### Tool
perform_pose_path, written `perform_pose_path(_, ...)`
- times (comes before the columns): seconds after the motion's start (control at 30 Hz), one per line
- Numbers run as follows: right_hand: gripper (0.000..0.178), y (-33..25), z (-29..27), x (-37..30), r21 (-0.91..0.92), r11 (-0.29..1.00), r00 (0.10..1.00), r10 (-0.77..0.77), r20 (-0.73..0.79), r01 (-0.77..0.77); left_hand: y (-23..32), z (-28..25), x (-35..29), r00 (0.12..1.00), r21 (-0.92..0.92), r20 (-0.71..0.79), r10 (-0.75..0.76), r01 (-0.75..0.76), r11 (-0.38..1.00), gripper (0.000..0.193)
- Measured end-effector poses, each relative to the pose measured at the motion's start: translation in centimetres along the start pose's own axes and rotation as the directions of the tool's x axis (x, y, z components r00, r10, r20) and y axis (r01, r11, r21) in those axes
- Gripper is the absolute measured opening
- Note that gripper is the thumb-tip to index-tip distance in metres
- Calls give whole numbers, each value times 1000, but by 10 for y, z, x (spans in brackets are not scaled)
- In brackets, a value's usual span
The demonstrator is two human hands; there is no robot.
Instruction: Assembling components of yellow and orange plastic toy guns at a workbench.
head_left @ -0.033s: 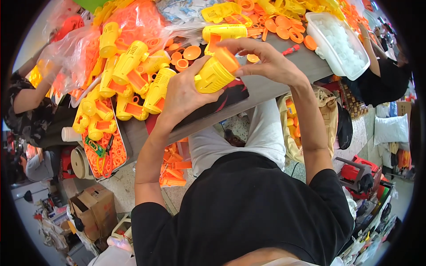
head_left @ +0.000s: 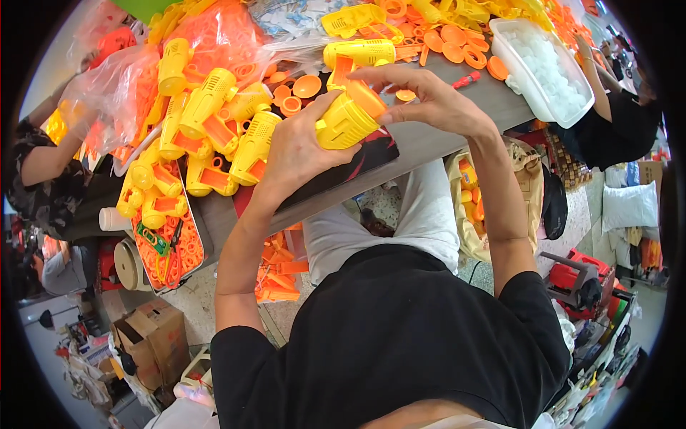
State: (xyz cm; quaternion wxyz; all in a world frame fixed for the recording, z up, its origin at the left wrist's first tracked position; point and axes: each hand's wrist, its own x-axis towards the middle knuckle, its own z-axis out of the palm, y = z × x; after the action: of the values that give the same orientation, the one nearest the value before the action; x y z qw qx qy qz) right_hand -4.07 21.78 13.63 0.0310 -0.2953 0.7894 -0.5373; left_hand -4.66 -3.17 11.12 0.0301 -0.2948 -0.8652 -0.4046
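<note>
yellow housing (head_left: pixel 344 126) (partly behind left hand (head_left: pixel 301 148))

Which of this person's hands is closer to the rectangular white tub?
Right. The right hand is left of the rectangular white tub; the left hand is farther left, around the yellow cylinder.

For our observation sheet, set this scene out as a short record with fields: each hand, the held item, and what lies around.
Left hand: person's own, wrapped around a yellow cylindrical part
Right hand: person's own, fingers and thumb on a round orange piece
Held item: yellow part tilted, orange piece at its upper end
Left of hands: piled yellow housings; tray of small orange parts
Right of hands: white tub of pale pieces; tan sack
</note>
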Motion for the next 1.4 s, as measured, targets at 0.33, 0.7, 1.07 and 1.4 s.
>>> perform_pose_path(0.33,47,14,-14,4,53,966,966,248,71,-252,-9,4,30,989,-23,145,27,-24,999,73)
perform_pose_path(0.7,48,26,-2,3,44,997,997,71,-1,-71,-12,-2,34,978,-71,204,-39,55,996,66)
perform_pose_path(1.07,50,2,22,-3,4,987,973,158,-167,-160,-21,-2,26,919,-84,147,367,-358,930,86)
perform_pose_path(1.4,33,7,48,27,65,998,985,38,-170,-27,-23,4,18,896,-54,243,372,-371,927,73)
